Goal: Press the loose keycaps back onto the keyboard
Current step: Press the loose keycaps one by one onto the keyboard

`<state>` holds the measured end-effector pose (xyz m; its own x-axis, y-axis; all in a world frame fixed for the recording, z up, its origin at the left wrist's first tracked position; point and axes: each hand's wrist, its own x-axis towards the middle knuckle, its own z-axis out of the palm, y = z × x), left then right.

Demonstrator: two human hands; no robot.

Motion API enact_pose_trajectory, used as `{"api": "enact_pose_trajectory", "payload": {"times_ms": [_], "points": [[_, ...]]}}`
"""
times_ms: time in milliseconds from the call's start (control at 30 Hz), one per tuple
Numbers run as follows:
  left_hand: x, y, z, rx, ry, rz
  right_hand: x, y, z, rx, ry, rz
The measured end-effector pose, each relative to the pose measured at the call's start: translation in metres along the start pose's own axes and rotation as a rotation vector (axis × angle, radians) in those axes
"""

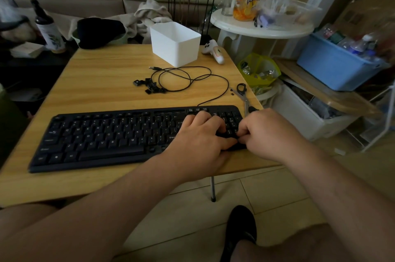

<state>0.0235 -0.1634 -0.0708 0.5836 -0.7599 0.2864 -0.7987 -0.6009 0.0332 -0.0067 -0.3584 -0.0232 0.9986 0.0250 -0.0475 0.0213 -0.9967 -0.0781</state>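
Your wooden counter point(102, 73) carries the black keyboard point(96, 133) along its near edge, loose black keycaps point(149, 86) mid-counter, and a white plastic bin point(175, 43) at the far edge.

Black keyboard point(102, 135) flat; loose keycaps point(149, 86) (black) behind.

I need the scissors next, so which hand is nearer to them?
Right. The right hand lies just in front of the scissors; the left hand is farther left, on the keyboard.
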Motion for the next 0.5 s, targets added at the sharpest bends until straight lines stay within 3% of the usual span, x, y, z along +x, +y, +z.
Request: {"api": "enact_pose_trajectory", "payload": {"times_ms": [200, 367, 500], "points": [[0.0, 0.001, 0.002, -0.018, 0.011, 0.0, -0.007, 0.01, 0.006, 0.244, 0.019, 0.063], [0.0, 0.003, 0.004, -0.01, 0.019, 0.008, -0.007, 0.006, 0.005, 0.072, 0.023, -0.058], [-0.001, 0.004, 0.004, 0.001, 0.01, 0.003, -0.009, 0.004, -0.007, -0.079, -0.108, -0.109]]}}
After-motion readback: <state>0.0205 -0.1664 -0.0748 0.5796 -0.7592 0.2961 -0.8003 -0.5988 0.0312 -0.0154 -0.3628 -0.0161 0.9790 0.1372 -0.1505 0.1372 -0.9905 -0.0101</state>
